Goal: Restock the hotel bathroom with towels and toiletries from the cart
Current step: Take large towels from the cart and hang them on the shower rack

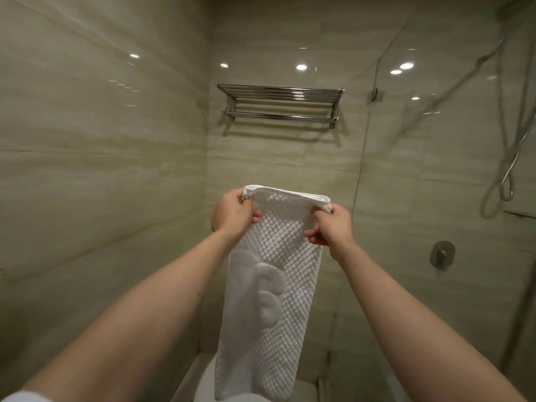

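My left hand (232, 216) and right hand (333, 227) each pinch a top corner of the white towel (269, 285). The far rack (278, 105) holds nothing, so I judge restocking barely begun.

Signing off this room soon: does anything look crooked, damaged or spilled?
Nothing stands out. The towel rack looks intact and squarely mounted on the wall. The white towel hangs straight and clean, gripped at its top corners by the left hand and right hand.
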A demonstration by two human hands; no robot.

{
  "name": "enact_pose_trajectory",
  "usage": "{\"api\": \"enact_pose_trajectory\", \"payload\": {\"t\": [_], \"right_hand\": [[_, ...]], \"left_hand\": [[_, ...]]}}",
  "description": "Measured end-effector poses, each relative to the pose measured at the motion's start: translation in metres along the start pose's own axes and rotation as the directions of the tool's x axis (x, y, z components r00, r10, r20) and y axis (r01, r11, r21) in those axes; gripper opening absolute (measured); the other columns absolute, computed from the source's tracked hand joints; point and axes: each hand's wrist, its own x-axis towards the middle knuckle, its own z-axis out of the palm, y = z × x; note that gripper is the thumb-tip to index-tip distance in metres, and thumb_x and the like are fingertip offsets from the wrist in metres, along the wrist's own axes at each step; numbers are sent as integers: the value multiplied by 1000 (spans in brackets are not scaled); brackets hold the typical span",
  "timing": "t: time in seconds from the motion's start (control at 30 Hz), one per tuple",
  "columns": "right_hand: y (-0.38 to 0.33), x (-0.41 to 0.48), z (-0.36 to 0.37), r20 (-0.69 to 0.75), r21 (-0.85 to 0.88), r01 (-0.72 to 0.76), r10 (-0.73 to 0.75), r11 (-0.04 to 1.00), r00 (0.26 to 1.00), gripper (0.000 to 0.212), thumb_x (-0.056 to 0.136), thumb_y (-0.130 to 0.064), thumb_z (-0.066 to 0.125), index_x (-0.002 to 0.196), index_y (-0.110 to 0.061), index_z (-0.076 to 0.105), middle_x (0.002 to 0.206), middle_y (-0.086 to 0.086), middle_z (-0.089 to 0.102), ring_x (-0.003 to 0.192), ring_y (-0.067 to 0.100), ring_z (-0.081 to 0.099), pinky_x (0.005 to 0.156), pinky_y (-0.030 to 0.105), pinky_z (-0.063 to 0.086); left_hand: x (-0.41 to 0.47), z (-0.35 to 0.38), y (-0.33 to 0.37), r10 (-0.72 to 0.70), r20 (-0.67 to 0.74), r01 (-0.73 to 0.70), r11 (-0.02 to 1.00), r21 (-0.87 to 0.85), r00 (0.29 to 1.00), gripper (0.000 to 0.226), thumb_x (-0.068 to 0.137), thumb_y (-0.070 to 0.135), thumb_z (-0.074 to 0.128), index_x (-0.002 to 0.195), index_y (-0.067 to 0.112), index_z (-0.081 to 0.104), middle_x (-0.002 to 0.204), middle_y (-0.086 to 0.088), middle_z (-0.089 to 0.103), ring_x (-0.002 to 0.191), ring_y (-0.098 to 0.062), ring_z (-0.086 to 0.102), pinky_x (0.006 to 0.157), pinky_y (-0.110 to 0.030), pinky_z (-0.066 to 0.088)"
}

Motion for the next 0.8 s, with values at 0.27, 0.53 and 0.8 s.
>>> {"api": "enact_pose_trajectory", "payload": {"t": [0.27,0.53,0.8], "right_hand": [[-2,160,54,-149,80,149,-135,986,979,26,94,-9,41,109,-13,62,84,11,75,62,11,71,45,20,48],[-11,274,85,-222,48,281,-264,959,939,29,91,-6,43,95,-20,67,90,5,75,78,16,74,55,20,48],[-11,411,90,-276,37,416,-391,909,878,24,89,-13,47,94,-27,65,90,1,75,82,17,73,86,48,58]], "left_hand": [[169,54,-25,126,-5,-126,990,-61,992,28,88,20,46,79,37,65,66,11,72,65,-12,72,74,-47,59],[294,97,-34,196,3,-194,974,-117,981,24,77,26,40,83,37,61,84,5,74,84,-20,71,85,-43,57],[387,155,-21,256,-65,-262,958,-115,965,30,91,4,41,108,22,59,101,2,67,99,-21,63,91,-34,51]]}}
